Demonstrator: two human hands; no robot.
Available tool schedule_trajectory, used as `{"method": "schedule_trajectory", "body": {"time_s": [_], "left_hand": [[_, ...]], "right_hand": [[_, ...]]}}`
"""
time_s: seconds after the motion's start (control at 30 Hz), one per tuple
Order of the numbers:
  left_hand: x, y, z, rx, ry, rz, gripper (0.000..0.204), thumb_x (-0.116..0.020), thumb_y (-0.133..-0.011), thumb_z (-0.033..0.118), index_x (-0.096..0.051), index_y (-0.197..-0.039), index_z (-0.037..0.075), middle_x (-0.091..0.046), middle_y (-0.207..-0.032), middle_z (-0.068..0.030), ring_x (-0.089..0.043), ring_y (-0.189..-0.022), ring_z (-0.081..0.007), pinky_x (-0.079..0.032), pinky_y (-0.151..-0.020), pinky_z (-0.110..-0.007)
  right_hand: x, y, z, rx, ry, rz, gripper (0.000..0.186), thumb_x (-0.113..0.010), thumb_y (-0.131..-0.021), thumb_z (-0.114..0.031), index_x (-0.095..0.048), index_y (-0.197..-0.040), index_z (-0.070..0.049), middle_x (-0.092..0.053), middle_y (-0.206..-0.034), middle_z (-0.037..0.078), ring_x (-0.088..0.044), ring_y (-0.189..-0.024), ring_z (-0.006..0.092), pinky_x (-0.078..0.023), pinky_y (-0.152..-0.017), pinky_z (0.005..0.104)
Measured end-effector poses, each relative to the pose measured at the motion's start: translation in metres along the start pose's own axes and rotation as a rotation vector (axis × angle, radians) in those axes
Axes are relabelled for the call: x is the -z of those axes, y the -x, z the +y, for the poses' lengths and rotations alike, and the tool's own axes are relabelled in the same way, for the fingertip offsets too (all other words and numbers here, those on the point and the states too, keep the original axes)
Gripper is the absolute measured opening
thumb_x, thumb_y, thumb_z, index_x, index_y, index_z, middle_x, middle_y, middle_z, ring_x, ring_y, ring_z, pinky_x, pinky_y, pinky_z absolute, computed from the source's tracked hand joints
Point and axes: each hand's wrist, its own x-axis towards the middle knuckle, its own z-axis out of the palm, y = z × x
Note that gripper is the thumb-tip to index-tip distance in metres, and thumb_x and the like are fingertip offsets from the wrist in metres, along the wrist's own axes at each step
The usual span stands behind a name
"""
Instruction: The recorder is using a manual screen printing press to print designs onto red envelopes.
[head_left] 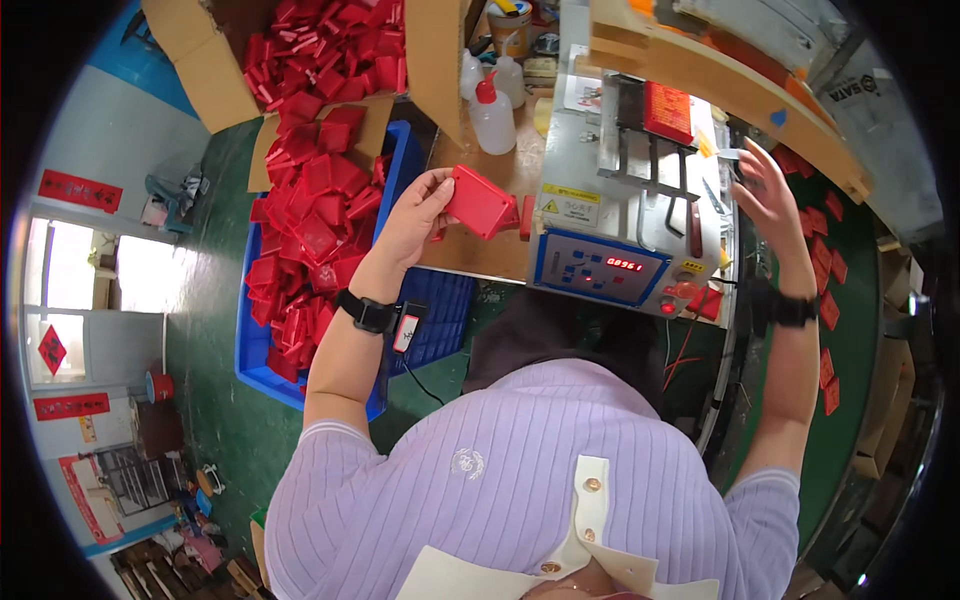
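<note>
My left hand (413, 217) grips a flat red plastic case (482, 203) by its left edge, thumb on top, over the wooden bench. More red plastic shows right beside the case, partly hidden by it. My right hand (768, 192) is raised at the right side of a benchtop machine (620, 205) with a lit red display. Its fingers are bent together, and a small pale flat piece (730, 154) shows at the fingertips; its kind I cannot make out. Another red case (668, 112) sits in the machine's metal fixture.
A blue crate (262, 365) heaped with red cases (315, 215) stands left, below a cardboard box (433, 75) of more. A red-capped squeeze bottle (492, 122) is behind the held case. Several red cases lie on a green surface (850, 400) at right. A wooden beam (740, 90) crosses top right.
</note>
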Motion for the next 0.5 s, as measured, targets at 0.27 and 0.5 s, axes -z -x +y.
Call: {"method": "schedule_trajectory", "body": {"time_s": [0.27, 0.5], "left_hand": [[-0.081, -0.047, 0.068, -0.193, -0.16, -0.235, 0.027, -0.042, -0.097, 0.017, -0.05, -0.12, 0.005, -0.056, -0.104, 0.0003, -0.052, -0.094, -0.0064, -0.041, -0.087, -0.023], [-0.143, -0.111, 0.084, -0.387, -0.65, -0.201, 0.032, -0.047, -0.095, 0.023, -0.051, -0.119, 0.002, -0.058, -0.109, -0.0048, -0.056, -0.097, -0.014, -0.044, -0.088, -0.026]], "right_hand": [[-0.035, -0.084, -0.055, 0.067, 0.487, -0.287, 0.08, -0.078, -0.069, -0.031, -0.037, -0.134, -0.005, -0.046, -0.13, 0.012, -0.039, -0.124, 0.0238, -0.033, -0.101, 0.0342], [-0.011, -0.079, -0.041, 0.088, 0.145, -0.146, 0.064, -0.08, -0.066, -0.028, -0.052, -0.121, -0.008, -0.061, -0.108, 0.007, -0.054, -0.103, 0.0193, -0.043, -0.087, 0.0325]]}}
